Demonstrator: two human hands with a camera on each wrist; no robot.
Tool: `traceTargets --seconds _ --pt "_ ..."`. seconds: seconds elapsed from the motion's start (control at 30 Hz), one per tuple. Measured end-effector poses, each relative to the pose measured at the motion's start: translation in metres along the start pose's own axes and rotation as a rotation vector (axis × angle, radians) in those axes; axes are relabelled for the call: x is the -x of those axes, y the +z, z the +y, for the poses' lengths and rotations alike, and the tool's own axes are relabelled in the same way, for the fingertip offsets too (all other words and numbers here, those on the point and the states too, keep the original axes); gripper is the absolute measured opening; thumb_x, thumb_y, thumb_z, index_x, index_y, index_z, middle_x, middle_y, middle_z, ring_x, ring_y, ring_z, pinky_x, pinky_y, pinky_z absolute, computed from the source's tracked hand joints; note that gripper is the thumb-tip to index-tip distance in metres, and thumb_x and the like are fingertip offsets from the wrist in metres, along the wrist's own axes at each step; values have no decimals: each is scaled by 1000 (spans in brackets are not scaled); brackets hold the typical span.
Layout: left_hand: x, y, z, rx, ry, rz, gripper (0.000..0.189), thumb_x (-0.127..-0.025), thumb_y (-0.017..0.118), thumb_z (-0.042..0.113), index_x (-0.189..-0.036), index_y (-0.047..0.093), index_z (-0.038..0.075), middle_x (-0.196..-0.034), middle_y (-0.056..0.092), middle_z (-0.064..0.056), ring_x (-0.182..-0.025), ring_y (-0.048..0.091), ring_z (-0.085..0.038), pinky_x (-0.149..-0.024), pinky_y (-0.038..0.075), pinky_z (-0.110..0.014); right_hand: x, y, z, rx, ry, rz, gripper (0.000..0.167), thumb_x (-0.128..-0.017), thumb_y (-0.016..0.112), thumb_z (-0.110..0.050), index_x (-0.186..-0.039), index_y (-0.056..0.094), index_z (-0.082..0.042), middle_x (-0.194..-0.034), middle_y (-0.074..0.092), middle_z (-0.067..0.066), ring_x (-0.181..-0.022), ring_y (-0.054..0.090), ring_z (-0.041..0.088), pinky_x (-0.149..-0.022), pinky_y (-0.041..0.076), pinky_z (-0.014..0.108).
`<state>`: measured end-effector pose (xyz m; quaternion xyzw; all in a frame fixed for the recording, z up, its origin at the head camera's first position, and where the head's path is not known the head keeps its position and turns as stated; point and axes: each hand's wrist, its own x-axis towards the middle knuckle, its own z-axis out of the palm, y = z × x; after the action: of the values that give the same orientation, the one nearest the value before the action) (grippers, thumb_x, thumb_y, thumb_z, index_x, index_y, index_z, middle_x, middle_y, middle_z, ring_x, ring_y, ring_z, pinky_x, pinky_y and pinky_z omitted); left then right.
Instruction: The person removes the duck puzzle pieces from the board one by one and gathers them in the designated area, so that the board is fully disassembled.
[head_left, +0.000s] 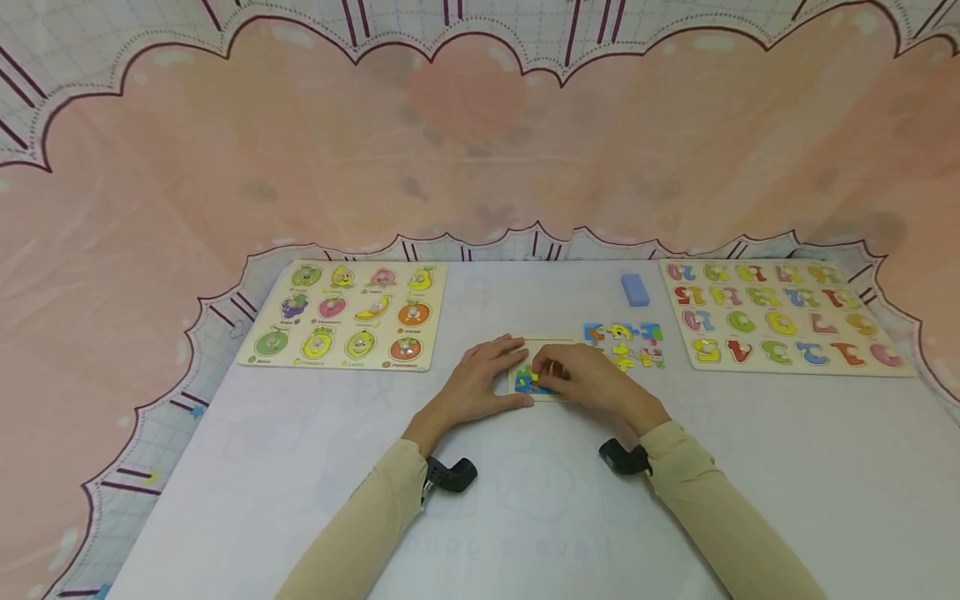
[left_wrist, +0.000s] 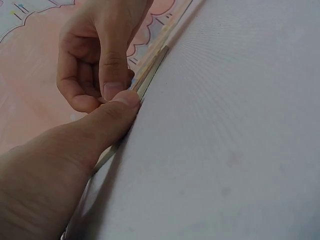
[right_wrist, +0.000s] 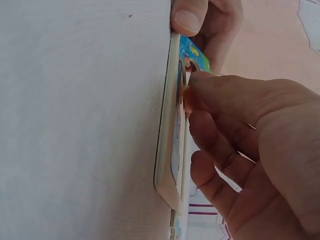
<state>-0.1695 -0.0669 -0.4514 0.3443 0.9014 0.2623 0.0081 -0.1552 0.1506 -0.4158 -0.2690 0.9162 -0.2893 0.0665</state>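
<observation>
A small wooden jigsaw board (head_left: pixel 546 342) lies flat on the table between both hands, with blue picture pieces (head_left: pixel 523 382) fitted at its left. My left hand (head_left: pixel 476 382) holds the board by its left side, the thumb along the near edge and the fingers at the far corner. Over the middle of the board, my right hand (head_left: pixel 592 377) pinches a jigsaw piece (right_wrist: pixel 191 67) between thumb and index finger, the other fingers loosely curled. Most of that piece is hidden by the fingertips. To the board's right, several loose jigsaw pieces (head_left: pixel 622 333) lie in a group.
A fruit puzzle board (head_left: pixel 345 319) lies at the back left of the white table (head_left: pixel 495 517), a number puzzle board (head_left: pixel 783 318) at the back right. Behind the loose pieces sits a blue block (head_left: pixel 634 290). A patterned cloth (head_left: pixel 480 150) hangs behind the table.
</observation>
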Motion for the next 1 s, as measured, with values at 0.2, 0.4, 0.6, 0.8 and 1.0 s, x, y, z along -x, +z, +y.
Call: traceTargets --seconds 0.2,0.4,0.6,0.8,1.0 --pt "0 0 1 -1 -7 -10 74 -79 70 51 -139 48 15 -151 38 3 -144 25 -17 -115 23 -45 0 0 -2 -59 -21 -2 9 -89 66 -16 -96 61 -17 -86 63 -8 -76 56 6 -68 48 22" --pt "0 -1 1 -2 -8 -8 74 -79 70 52 -139 49 14 -150 38 3 -144 25 -17 -115 23 -45 -1 4 -1 -130 -30 17 9 -89 66 -17 -94 58 -18 -84 62 -8 -74 56 7 -66 48 21" --pt "0 0 1 -7 -2 -6 74 -79 70 51 -139 49 14 -150 38 3 -144 25 -17 -115 23 -46 -1 6 -2 -186 -17 36 10 -89 66 -18 -93 57 -18 -82 60 -5 -73 55 9 -65 47 21" --pt "0 1 2 0 -3 -11 74 -79 70 50 -139 48 13 -151 38 2 -144 25 -18 -116 22 -45 6 1 1 -236 15 78 10 -88 65 -15 -93 56 -16 -85 59 -3 -77 55 12 -67 47 22" --pt "1 0 1 -25 -6 -7 74 -79 70 51 -139 48 13 -151 38 2 -144 26 -18 -116 23 -44 15 -2 9 -235 33 109 11 -88 65 -15 -93 56 -16 -83 60 -3 -74 54 12 -65 45 21"
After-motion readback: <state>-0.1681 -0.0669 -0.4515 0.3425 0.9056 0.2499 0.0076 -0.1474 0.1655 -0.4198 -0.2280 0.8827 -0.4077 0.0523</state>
